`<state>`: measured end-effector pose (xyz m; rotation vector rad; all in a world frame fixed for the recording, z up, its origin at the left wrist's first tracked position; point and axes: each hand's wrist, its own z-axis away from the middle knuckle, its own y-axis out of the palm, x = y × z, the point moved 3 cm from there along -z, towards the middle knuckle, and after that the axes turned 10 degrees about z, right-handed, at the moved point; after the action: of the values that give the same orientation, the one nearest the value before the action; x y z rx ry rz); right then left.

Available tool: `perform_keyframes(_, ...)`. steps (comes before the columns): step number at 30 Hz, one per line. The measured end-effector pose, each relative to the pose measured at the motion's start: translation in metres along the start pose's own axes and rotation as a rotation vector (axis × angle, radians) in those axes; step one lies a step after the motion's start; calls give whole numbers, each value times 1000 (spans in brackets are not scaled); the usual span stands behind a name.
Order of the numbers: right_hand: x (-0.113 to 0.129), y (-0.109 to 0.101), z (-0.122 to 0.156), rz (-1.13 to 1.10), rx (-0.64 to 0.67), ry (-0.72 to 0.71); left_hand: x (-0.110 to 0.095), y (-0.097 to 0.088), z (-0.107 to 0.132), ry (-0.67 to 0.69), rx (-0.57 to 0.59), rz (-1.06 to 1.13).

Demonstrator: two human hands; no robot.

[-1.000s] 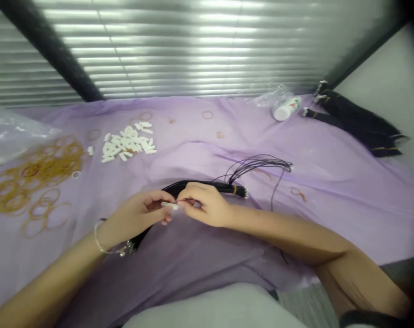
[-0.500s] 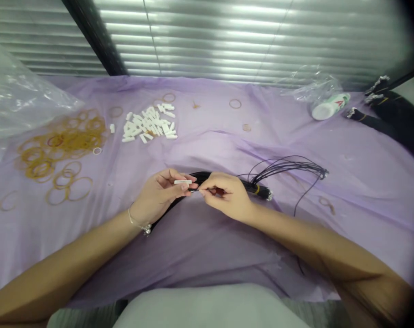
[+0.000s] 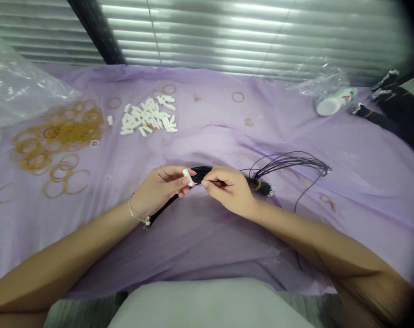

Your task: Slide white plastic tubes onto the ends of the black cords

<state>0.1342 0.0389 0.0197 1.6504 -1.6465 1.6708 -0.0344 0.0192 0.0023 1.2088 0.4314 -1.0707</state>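
Your left hand (image 3: 168,186) has turned its pinched white connector (image 3: 188,177); your right hand (image 3: 231,189) pinches wire (image 3: 200,183); a bottle (image 3: 335,103) lies far right.

The left fingers (image 3: 176,185) pinch a white connector (image 3: 187,175) near the right hand (image 3: 235,192).

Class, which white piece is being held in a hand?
The white piece at the left hand's fingertips; the other white pieces lie on the cloth.

purple sheet (image 3: 210,105) | rubber bands (image 3: 68,132) | white pieces (image 3: 150,115) | black wire bundle (image 3: 203,172) | tipped bottle (image 3: 335,102)
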Motion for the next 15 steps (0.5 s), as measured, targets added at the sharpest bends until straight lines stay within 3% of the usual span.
perform_keyframes(9,-1,2,0,42,8,-29,2,-1,0,-3,18,-53)
perform_keyframes(15,5,1,3,229,-64,-217,-1,0,1,-17,3,-164)
